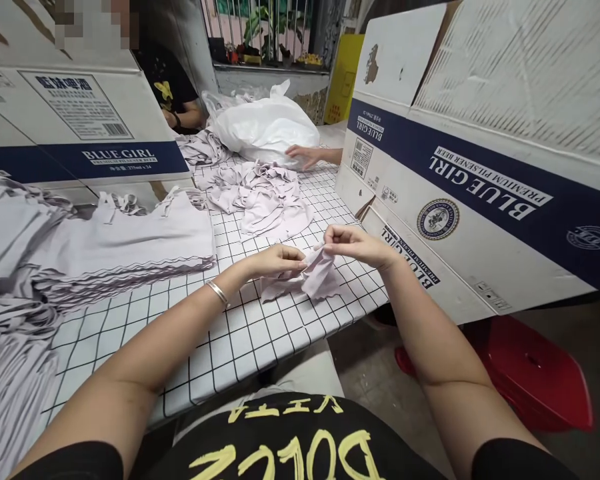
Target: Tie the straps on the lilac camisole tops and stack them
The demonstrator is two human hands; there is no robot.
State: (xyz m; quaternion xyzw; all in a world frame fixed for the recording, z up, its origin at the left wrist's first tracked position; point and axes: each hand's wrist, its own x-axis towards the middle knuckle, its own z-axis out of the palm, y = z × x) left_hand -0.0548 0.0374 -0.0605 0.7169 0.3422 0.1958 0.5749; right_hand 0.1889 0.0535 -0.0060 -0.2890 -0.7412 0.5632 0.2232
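A small pale lilac garment (320, 275) hangs between my two hands just above the checked tablecloth (260, 327), its lower part touching the cloth. My left hand (279, 260), a silver bangle on its wrist, pinches the left side of the fabric. Thumb and fingers of my right hand (353, 243) are closed on its upper edge. Beyond my hands lies a loose heap of the same lilac fabric pieces (260, 197). To the left, similar garments are laid in a flat, layered stack (140, 237).
Large beer cartons stand left (70, 113) and right (480, 173) of the table. A white plastic bag (265, 123) sits at the back, with another person's hand (305, 156) beside it. Someone in black sits back left. A red stool (535, 373) is at lower right.
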